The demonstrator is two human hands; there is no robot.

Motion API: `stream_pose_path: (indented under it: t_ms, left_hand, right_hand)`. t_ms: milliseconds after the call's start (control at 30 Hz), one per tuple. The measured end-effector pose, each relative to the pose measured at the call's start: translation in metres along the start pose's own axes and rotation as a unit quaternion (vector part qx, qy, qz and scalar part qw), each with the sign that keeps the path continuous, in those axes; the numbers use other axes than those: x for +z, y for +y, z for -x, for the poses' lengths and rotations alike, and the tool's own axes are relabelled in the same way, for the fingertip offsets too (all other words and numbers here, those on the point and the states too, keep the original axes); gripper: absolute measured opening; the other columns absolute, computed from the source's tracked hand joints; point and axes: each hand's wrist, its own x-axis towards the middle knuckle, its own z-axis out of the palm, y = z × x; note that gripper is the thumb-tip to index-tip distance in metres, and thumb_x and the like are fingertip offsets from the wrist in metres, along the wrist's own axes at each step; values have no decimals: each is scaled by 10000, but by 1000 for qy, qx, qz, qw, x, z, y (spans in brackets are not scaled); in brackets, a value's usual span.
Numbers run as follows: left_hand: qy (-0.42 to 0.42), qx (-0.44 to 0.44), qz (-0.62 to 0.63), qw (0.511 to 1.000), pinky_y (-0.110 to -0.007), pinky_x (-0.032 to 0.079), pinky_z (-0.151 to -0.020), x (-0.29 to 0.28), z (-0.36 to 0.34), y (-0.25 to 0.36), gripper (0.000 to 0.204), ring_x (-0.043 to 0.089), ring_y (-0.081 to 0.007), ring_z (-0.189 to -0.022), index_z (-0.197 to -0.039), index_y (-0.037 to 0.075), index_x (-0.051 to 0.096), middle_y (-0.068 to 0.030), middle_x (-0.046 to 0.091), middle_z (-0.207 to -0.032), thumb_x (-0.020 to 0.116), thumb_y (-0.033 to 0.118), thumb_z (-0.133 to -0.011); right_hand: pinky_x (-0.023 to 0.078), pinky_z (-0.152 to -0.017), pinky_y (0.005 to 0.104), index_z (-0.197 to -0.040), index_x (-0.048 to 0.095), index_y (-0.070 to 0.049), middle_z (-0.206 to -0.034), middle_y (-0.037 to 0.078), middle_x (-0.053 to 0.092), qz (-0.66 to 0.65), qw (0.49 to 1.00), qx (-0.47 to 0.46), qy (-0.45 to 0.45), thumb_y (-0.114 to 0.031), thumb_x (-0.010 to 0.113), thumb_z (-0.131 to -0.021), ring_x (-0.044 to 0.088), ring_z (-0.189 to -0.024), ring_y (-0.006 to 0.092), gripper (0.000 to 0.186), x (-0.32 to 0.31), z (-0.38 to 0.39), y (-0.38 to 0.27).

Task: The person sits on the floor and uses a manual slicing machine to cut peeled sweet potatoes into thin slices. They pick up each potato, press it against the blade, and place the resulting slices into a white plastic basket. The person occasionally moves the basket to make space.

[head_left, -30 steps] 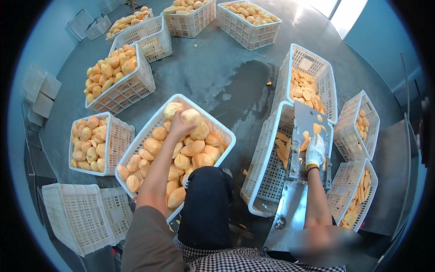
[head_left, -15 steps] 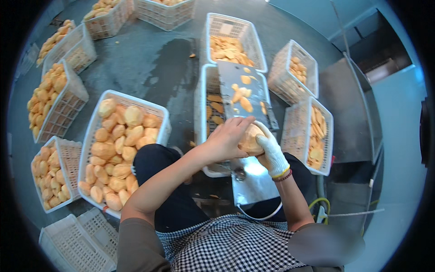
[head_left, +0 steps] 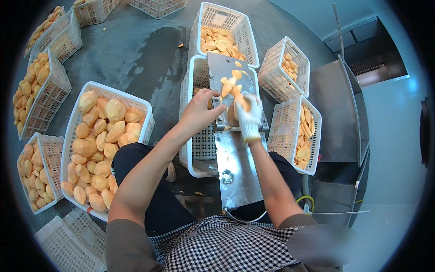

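My bare left hand point(head_left: 203, 109) is at the left edge of the metal slicer board point(head_left: 238, 163), fingers curved and apart, nothing held in it; whether it touches the bracket is unclear. My right hand point(head_left: 248, 117), in a white glove and blurred, presses a peeled orange tuber point(head_left: 234, 113) on the board's blade section. Pale orange slices point(head_left: 229, 86) lie on the upper board. The board rests across a white plastic crate point(head_left: 192, 165). At my left stands a white crate point(head_left: 143, 113) full of peeled tubers point(head_left: 115, 110).
Beyond the board is a crate of slices point(head_left: 219, 41). Right are two more crates point(head_left: 283, 127) point(head_left: 267, 72), beside a steel panel point(head_left: 331, 122). Several loaded crates point(head_left: 58, 86) line the left, with stacked crates point(head_left: 72, 240) below. Dark wet patches mark the grey floor point(head_left: 113, 50).
Both hands first brought a tuber from the left crate to above the board. Now the right hand has pushed it forward onto the board, and the left has let go, moving to the board's edge.
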Motion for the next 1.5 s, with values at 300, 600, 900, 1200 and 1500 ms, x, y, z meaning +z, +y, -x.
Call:
stream_pose_path:
  t_ms: [300,600,900,1200,1500]
  left_hand:
    - [81,10,16,997,-333,475,-849,-16,-1,5,343,615,-223,-966,-1098,13,635,-114,627,-1069,676,254,-858]
    - [71,-63,51,994,-315,496,-778,-17,-8,1,318,613,-158,-875,-1082,1,651,-89,650,-962,644,245,-879]
    - [54,-40,92,994,-338,504,-759,-5,-10,3,313,630,-211,-848,-1048,-11,644,-153,637,-929,611,252,-882]
    - [26,-99,112,988,-291,489,-800,-21,-3,5,266,617,-145,-900,-1052,-5,648,-75,664,-923,602,219,-915]
    - [73,-58,141,986,-329,505,-717,-23,-13,1,290,632,-193,-777,-1001,-25,654,-130,668,-873,605,234,-882]
  right_hand:
    - [442,-948,407,-1006,600,-65,-1113,172,539,1,997,-6,-75,-139,707,-757,538,-1069,324,282,-67,88,-35]
    - [434,-892,428,-939,604,-68,-1012,149,574,8,997,-6,-75,-191,627,-838,540,-965,343,161,-13,14,-7]
    - [333,-1082,405,-1268,555,-28,-1405,264,421,75,989,22,-127,-221,507,-915,423,-1279,413,405,10,1,13]
    - [371,-1047,439,-1198,595,-31,-1326,214,485,91,971,-149,-164,-201,623,-870,448,-1244,422,371,-43,29,-23]
    - [426,-989,388,-1134,630,-4,-1211,194,589,113,988,29,-104,-270,630,-846,546,-1127,340,392,42,-35,26]
